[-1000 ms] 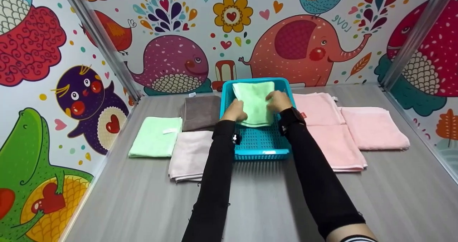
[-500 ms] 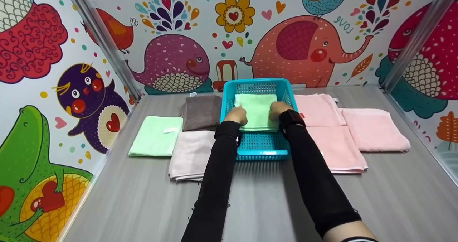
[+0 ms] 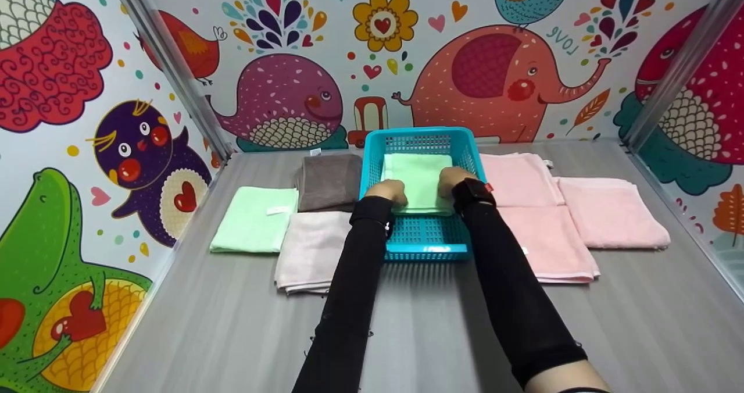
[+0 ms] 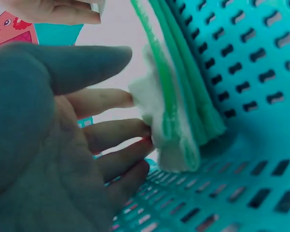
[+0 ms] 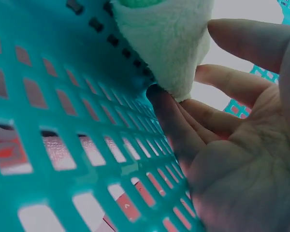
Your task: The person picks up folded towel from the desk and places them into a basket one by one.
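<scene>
A folded light green towel (image 3: 419,175) lies inside a turquoise plastic basket (image 3: 424,249), toward its far part. My left hand (image 3: 388,192) is inside the basket at the towel's left edge. In the left wrist view its fingers (image 4: 111,133) are extended, their tips against the towel's folded layers (image 4: 176,92), with the thumb apart. On the opposite side, my right hand (image 3: 454,180) touches the towel's right edge. Its loosely extended fingers (image 5: 210,116) meet the towel corner (image 5: 169,48) in the right wrist view, close to the basket's perforated wall (image 5: 77,145).
Left of the basket lie folded towels: green (image 3: 253,221), dark grey (image 3: 330,181) and pale greyish-pink (image 3: 311,250). Three pink towels (image 3: 517,178) lie to its right. Cartoon-printed walls (image 3: 378,90) border the grey table (image 3: 427,335) at the back and sides.
The green towel has come down flat into the basket, slightly nearer me than a second ago. Both hands moved down with it and stay at its sides, fingers now straighter.
</scene>
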`<state>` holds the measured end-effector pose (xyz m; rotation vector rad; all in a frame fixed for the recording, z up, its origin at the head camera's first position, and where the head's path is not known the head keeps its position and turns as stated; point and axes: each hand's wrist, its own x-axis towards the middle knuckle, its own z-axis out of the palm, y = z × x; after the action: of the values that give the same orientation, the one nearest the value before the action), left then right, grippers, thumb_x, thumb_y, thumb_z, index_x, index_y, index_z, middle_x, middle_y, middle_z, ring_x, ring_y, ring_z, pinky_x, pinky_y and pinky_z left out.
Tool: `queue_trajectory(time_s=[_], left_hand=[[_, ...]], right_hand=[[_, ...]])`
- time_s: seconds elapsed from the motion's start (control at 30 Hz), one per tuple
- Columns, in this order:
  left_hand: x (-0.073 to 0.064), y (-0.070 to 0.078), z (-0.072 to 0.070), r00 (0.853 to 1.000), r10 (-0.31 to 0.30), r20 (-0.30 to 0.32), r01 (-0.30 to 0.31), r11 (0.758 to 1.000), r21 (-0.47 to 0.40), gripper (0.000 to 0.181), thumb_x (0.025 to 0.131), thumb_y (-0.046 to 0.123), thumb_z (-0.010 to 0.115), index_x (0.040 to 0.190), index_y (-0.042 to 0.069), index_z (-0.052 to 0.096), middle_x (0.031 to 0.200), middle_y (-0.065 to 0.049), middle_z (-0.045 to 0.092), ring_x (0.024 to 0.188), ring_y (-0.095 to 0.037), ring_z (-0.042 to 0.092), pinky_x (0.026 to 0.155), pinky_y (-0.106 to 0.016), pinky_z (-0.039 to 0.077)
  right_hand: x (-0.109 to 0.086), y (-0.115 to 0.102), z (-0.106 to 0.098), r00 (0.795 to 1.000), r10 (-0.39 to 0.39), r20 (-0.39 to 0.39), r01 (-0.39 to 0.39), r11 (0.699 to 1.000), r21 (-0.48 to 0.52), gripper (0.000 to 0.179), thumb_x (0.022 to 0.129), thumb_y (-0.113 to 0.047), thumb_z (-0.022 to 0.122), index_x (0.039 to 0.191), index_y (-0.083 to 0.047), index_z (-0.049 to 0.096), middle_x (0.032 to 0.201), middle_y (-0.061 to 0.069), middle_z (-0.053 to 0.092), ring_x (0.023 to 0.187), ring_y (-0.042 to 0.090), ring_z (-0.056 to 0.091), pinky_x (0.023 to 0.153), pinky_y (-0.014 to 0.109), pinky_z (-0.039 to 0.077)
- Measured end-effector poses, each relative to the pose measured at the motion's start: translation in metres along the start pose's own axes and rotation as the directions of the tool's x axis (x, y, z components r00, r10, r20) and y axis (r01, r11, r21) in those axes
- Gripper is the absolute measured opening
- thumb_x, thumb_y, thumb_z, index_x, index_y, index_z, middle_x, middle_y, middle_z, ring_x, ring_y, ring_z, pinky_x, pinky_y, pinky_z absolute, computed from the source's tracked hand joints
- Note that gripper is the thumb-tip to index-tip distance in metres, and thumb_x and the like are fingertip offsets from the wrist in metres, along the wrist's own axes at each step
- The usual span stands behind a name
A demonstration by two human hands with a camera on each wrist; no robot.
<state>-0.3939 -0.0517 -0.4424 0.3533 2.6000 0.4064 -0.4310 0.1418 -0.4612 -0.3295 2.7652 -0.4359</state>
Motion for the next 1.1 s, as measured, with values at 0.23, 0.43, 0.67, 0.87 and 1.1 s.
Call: queue_trajectory(time_s=[0.23, 0.43, 0.67, 0.87, 1.1], left_hand=[[-0.004, 0.000, -0.002, 0.998, 0.048, -0.050, -0.049, 0.999, -0.006, 0.023, 0.104, 0.015, 0.056, 0.117, -0.001, 0.065, 0.121, -0.018, 0.064, 0.099, -0.029, 0.057, 0.087, -0.037, 0.045], [-0.020, 0.001, -0.017, 0.977, 0.142, -0.156, -0.141, 0.990, 0.021, 0.058, 0.107, 0.021, 0.055, 0.158, 0.001, 0.039, 0.161, -0.019, 0.043, 0.149, -0.035, 0.041, 0.122, -0.046, 0.035], [-0.065, -0.003, -0.034, 0.895, 0.229, -0.383, -0.244, 0.970, 0.012, 0.053, 0.107, 0.025, 0.059, 0.157, 0.013, 0.046, 0.160, -0.009, 0.048, 0.149, -0.028, 0.043, 0.122, -0.046, 0.036], [-0.108, -0.026, -0.029, 0.737, 0.212, -0.641, -0.244, 0.969, 0.039, 0.046, 0.104, 0.030, 0.063, 0.148, 0.018, 0.058, 0.149, -0.007, 0.060, 0.138, -0.029, 0.055, 0.112, -0.052, 0.046], [-0.152, -0.085, 0.004, 0.620, 0.116, -0.776, -0.196, 0.981, -0.010, 0.050, 0.100, 0.025, 0.069, 0.147, 0.012, 0.058, 0.139, -0.012, 0.067, 0.123, -0.035, 0.064, 0.098, -0.055, 0.053]], right_hand=[[-0.008, -0.004, -0.010, 0.993, -0.065, -0.094, 0.065, 0.998, -0.011, 0.037, 0.084, 0.006, 0.052, 0.063, -0.015, 0.030, 0.066, -0.001, 0.026, 0.062, 0.016, 0.024, 0.057, 0.029, 0.021], [-0.029, -0.013, -0.031, 0.976, -0.163, -0.144, 0.163, 0.987, -0.011, 0.008, 0.085, 0.003, 0.058, 0.077, 0.005, 0.060, 0.081, 0.020, 0.060, 0.073, 0.029, 0.053, 0.071, 0.034, 0.045], [-0.055, -0.004, -0.058, 0.961, -0.223, -0.165, 0.238, 0.968, 0.079, 0.047, 0.101, -0.012, 0.059, 0.145, 0.005, 0.055, 0.148, 0.029, 0.054, 0.132, 0.046, 0.055, 0.111, 0.058, 0.045], [-0.090, 0.024, -0.057, 0.895, -0.219, -0.389, 0.303, 0.938, 0.170, 0.047, 0.101, -0.013, 0.062, 0.145, 0.004, 0.055, 0.144, 0.030, 0.056, 0.123, 0.048, 0.060, 0.104, 0.060, 0.050], [-0.116, 0.047, -0.010, 0.777, -0.020, -0.629, 0.278, 0.908, 0.314, 0.047, 0.102, -0.019, 0.064, 0.143, 0.003, 0.057, 0.127, 0.030, 0.059, 0.093, 0.041, 0.064, 0.083, 0.051, 0.054]])
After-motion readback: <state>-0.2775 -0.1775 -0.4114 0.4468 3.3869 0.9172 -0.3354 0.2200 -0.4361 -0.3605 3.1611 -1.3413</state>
